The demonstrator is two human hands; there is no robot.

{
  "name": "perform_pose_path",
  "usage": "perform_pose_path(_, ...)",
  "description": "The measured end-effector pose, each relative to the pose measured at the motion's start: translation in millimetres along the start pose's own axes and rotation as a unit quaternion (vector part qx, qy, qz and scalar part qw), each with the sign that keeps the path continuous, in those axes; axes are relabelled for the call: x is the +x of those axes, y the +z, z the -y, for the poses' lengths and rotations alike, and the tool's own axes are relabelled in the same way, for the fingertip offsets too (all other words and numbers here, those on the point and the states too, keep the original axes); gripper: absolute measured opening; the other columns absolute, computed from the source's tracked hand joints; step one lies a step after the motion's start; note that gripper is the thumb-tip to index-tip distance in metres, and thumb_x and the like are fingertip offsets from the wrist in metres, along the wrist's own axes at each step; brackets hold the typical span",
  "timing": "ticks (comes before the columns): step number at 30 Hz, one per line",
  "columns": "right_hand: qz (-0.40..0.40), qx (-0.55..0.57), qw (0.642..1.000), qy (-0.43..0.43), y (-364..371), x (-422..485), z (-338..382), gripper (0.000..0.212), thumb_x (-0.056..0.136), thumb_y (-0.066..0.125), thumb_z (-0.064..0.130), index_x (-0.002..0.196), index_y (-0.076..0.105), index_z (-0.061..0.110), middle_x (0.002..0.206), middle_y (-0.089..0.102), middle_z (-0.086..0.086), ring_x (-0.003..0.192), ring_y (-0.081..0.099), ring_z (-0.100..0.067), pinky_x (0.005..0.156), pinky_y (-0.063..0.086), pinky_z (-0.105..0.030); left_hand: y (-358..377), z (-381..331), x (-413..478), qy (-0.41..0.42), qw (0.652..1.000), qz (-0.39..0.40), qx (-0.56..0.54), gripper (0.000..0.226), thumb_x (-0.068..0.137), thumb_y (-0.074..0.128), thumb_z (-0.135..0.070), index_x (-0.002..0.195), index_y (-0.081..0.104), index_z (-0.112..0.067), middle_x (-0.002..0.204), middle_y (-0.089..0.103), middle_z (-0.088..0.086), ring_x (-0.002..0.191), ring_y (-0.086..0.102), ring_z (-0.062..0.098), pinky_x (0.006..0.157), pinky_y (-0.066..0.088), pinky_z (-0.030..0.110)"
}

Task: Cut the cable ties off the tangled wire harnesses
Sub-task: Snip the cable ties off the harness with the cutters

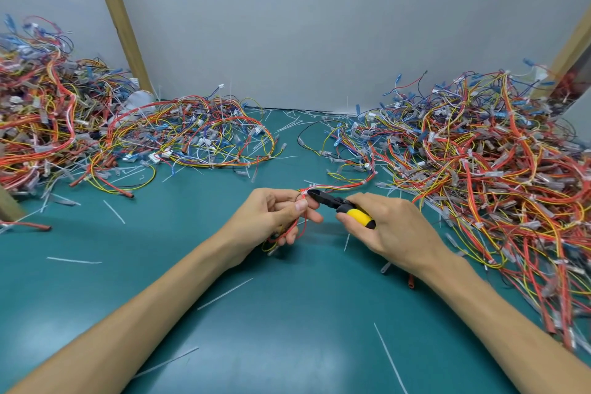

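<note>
Step in hand: snipping one tie. My left hand (278, 214) pinches a small red/yellow harness (348, 185) between thumb and fingers, lifted just above the counter (287, 329), w/ the loose end looping down under my palm. The white cable tie (308, 192) sits right at my fingertips. My right hand (390, 227) is curled round the yellow-and-black grip of the cutters (335, 203), nose pointing left and touching the tie. Can't tell if the blades are round the tie yet or just against it, too small to see.

Next move, my guess: get the blades onto the tie only, no wire in the bite, then squeeze. The wires are thin and packed tight at that spot, so a nick is the risk. Left hand needs to hold the bundle firm so the tie doesn't twist away.

Progress: prob mid-task. Lots of cut ties (224, 294) lie scattered on the counter as white strips, but the piles are big.

Containers: none in view, no bin, box or tray. Everything lies straight on the counter: right pile (479, 163), which the held harness trails toward, middle pile (192, 137) near the wall (303, 25), and left pile (48, 125). Which pile is done vs. not done, can't tell.
</note>
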State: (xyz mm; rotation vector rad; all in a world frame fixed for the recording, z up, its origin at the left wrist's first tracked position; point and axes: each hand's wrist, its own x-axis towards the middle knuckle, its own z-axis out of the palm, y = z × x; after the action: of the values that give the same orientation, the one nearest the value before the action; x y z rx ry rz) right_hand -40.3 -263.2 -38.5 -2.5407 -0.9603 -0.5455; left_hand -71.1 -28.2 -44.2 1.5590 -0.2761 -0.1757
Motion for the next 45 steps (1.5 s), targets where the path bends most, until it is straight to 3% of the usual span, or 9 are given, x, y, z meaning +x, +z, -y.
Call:
perform_pose_path(4,-0.005,0.065,0.995,0.075,5,1,-1,0.036,0.09,0.048,0.056,0.097,0.065,0.025,0.076,0.062,0.009,0.069,0.055,-0.016,0.065,0.047,-0.039,-1,-3,2,-0.013,1.0,-0.007,0.001,0.026,0.093,0.055,-0.03,0.105,0.066,-0.009,0.097,0.074,0.007,0.046,0.051,0.011,0.053,0.043,0.024)
perform_pose_path(9,-0.124,0.161,0.966,0.157,5,2,-11,0.023,0.091,0.057,0.049,0.095,0.065,0.027,0.072,0.061,0.011,0.068,0.055,-0.009,0.066,0.042,-0.018,1,-8,0,0.0,0.996,0.02,0.088,0.024,0.1,0.053,-0.025,0.103,0.068,-0.007,0.088,0.075,0.007,0.042,0.05,0.013,0.044,0.038,0.019)
perform_pose_path(11,-0.145,0.307,0.915,0.219,4,5,-12,0.025,0.095,0.056,0.046,0.097,0.068,0.024,0.073,0.065,0.001,0.063,0.06,-0.012,0.065,0.052,-0.028,0,-12,-3,0.013,0.99,0.033,0.138,0.039,0.099,0.05,-0.039,0.085,0.073,-0.011,0.072,0.072,0.009,0.039,0.048,0.014,0.04,0.036,0.019)
perform_pose_path(14,-0.159,0.525,0.784,0.289,-3,9,-13,0.038,0.094,0.05,0.042,0.104,0.068,0.011,0.08,0.068,-0.007,0.065,0.065,-0.021,0.06,0.06,-0.039,-5,-17,-7,0.033,0.962,0.005,0.271,0.068,0.094,0.036,-0.06,0.06,0.067,-0.009,0.048,0.059,0.001,0.038,0.051,0.013,0.044,0.04,0.021)
perform_pose_path(18,-0.152,0.587,0.713,0.351,-7,11,-20,0.055,0.09,0.046,0.049,0.107,0.066,0.001,0.089,0.07,-0.02,0.073,0.07,-0.036,0.068,0.06,-0.043,-27,-14,-4,0.082,0.837,-0.1,0.531,0.071,0.092,0.017,-0.065,0.067,0.072,-0.026,0.058,0.066,-0.017,0.059,0.06,0.002,0.066,0.049,0.027)
perform_pose_path(22,-0.13,0.595,0.702,0.369,-6,13,-21,0.056,0.102,0.036,0.043,0.108,0.065,-0.005,0.093,0.072,-0.025,0.078,0.073,-0.036,0.067,0.062,-0.035,-36,-1,3,0.077,0.878,-0.135,0.453,0.056,0.098,0.031,-0.054,0.071,0.07,-0.025,0.06,0.063,-0.017,0.06,0.058,0.001,0.063,0.044,0.025)
perform_pose_path(32,-0.109,0.589,0.719,0.352,-2,15,-23,0.062,0.088,0.041,0.05,0.107,0.065,-0.003,0.086,0.073,-0.024,0.074,0.072,-0.034,0.065,0.059,-0.033,-37,10,11,0.1,0.867,-0.14,0.467,0.047,0.096,0.03,-0.053,0.072,0.061,-0.029,0.062,0.06,-0.016,0.06,0.058,0.002,0.057,0.039,0.022)
perform_pose_path(38,-0.115,0.587,0.723,0.345,1,13,-27,0.051,0.101,0.037,0.039,0.105,0.066,-0.002,0.086,0.072,-0.025,0.073,0.072,-0.035,0.065,0.059,-0.032,-29,6,10,0.114,0.874,-0.192,0.432,0.039,0.097,0.035,-0.048,0.076,0.064,-0.031,0.064,0.061,-0.013,0.056,0.056,0.006,0.057,0.044,0.029)
perform_pose_path(45,-0.126,0.586,0.724,0.342,4,14,-28,0.048,0.103,0.036,0.037,0.103,0.067,-0.001,0.083,0.072,-0.025,0.071,0.071,-0.034,0.063,0.058,-0.032,-14,-45,84,0.198,0.848,-0.221,0.439,0.018,0.101,0.047,-0.026,0.103,0.063,-0.018,0.09,0.067,-0.012,0.079,0.055,0.001,0.071,0.039,0.017)
